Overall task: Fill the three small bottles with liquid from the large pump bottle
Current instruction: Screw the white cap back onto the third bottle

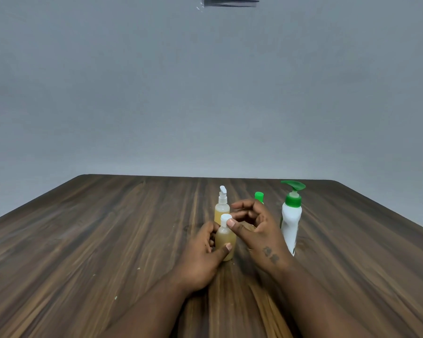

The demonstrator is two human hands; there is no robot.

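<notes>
From my remote seat, I watch the left hand [205, 250] wrap its fingers and thumb around a small translucent plastic bottle of amber liquid [225, 239], holding it upright on the dark wood-grain laminate table [83, 240], while the right hand [257, 228] pinches the bottle's white screw cap [226, 219] between thumb and curled fingers. I take the split of duties to be deliberate: one hand steadies the body so the other can turn the cap without tipping the bottle. Whether the cap is going on or coming off I cannot tell, though the liquid inside suggests this bottle is already filled and being sealed.

Just behind it stands a second small amber-filled bottle with a white spray top [222, 206], kept close as if grouped with finished work. A third small bottle shows only its bright green cap [259, 196] above the right hand; its contents are hidden. The large white pump bottle with a green pump head [291, 218] stands upright just right of the right hand, nozzle pointing left toward the small bottles, within easy reach for dispensing.

The tabletop carries a few pale specks and little else. Beyond it rises a plain grey-blue wall [205, 93], with a pale fixture [230, 1] I cannot identify at the top edge.
</notes>
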